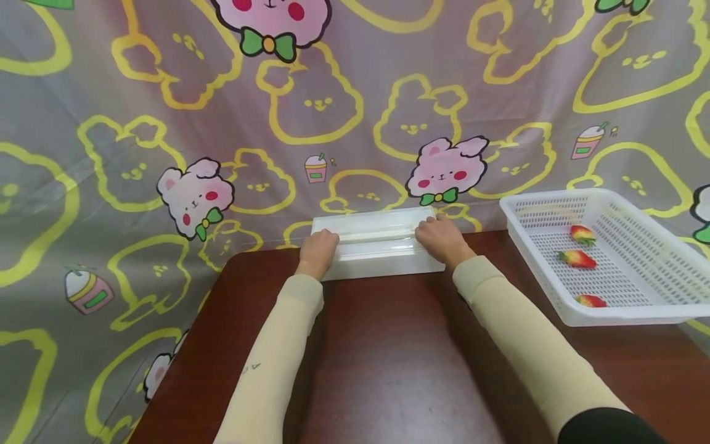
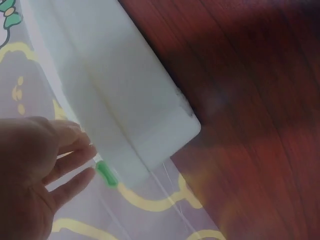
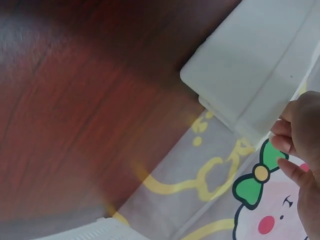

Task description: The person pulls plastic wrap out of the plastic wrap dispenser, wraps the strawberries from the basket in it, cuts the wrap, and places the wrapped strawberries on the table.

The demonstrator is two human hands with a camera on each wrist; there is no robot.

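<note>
A long white box [image 1: 383,266] stands at the back edge of the table, its top side facing up with a glossy lengthwise strip along the middle. My left hand [image 1: 318,251] grips its left end, fingers curled at the upper edge. At the right end my right hand [image 1: 440,239] holds the same edge. In the left wrist view the left hand [image 2: 37,170] has its fingertips against the side of the white box [image 2: 115,75]. The right wrist view shows the right hand [image 3: 305,140] at the box's [image 3: 250,75] other end. What lies under the fingertips is partly hidden.
A white perforated basket [image 1: 588,314] stands on the right of the table with three strawberries, one of them a red-and-yellow strawberry [image 1: 578,259], inside. Behind the dark red-brown table [image 1: 383,370] hangs a grey curtain [image 1: 360,154] with cartoon prints.
</note>
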